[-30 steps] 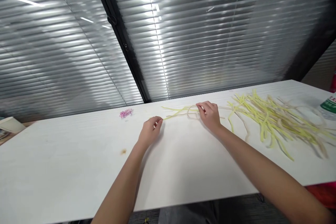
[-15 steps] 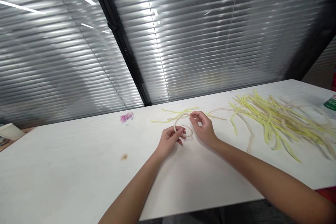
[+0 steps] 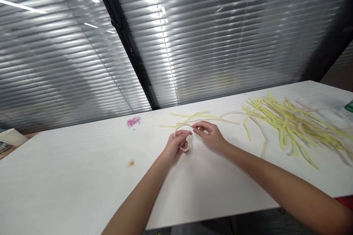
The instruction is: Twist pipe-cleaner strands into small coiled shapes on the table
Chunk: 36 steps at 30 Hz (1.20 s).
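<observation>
Left hand (image 3: 174, 146): fingers curled in, thumb closed over a pale strip (image 3: 180, 126); little gap visible. Right hand (image 3: 209, 132): thumb and forefinger brought together at the strip's upper right, a narrow pinch by the look of it; the other fingers loosely bent. Strip is bent into a loop between the hands, above the white table (image 3: 82, 183). Judged light, soft and bendy, springy enough to hold a curve, not fragile; slipperiness cannot be told. Best held near its ends, with fingertips. Just beyond the hands: a few loose strips (image 3: 190, 118) lying crossed. To the right, a tangled yellow-and-beige pile (image 3: 292, 121). Left and farther back: purple shreds (image 3: 133, 121); nearer, a brown stain (image 3: 131, 163).
</observation>
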### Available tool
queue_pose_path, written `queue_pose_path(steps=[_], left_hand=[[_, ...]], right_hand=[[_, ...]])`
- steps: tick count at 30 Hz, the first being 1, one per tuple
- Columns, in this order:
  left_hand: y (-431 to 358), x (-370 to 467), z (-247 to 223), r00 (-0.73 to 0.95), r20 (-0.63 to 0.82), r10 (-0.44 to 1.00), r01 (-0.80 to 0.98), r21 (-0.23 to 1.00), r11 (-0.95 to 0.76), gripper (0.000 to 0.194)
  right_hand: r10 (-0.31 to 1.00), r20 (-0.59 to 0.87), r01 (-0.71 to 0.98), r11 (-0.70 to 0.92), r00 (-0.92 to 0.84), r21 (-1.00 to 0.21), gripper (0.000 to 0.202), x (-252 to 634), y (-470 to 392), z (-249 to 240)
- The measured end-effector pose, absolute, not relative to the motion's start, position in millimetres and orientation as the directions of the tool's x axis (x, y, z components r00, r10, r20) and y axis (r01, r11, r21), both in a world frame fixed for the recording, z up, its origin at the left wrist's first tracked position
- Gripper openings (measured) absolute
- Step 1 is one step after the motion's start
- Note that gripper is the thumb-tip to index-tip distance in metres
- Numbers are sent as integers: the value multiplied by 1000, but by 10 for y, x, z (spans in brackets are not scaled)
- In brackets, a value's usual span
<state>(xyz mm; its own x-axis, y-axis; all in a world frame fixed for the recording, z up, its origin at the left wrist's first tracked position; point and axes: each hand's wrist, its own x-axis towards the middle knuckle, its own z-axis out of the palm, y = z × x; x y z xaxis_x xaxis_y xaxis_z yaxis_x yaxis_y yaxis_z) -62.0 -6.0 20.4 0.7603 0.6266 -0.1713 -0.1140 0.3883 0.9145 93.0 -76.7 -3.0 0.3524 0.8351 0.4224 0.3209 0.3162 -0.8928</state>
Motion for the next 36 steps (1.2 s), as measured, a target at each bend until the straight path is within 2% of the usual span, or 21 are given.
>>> queue_pose_path(steps=[6, 12, 20, 24, 28, 36], left_hand=[[-45, -675, 294, 776, -250, 579, -64, 882, 467, 26], [-5, -735, 300, 866, -314, 390, 31, 810, 585, 20], [83, -762, 256, 853, -318, 414, -12, 781, 624, 17], [93, -760, 263, 844, -320, 431, -11, 793, 610, 18], [81, -741, 276, 824, -329, 462, -9, 807, 590, 19], [61, -722, 290, 793, -365, 487, 29, 822, 569, 19]], right_hand=[[888, 299, 69, 294, 348, -953, 26, 911, -725, -62], [936, 148, -142, 202, 318, -969, 28, 892, -734, -17], [980, 0, -342, 69, 198, -937, 29, 892, -763, -18], [977, -10, -307, 56, 211, -950, 32, 895, -762, -8], [957, 4, -172, 55, 289, -984, 32, 895, -743, -3], [928, 198, 115, 170, 316, -979, 31, 887, -769, -90]])
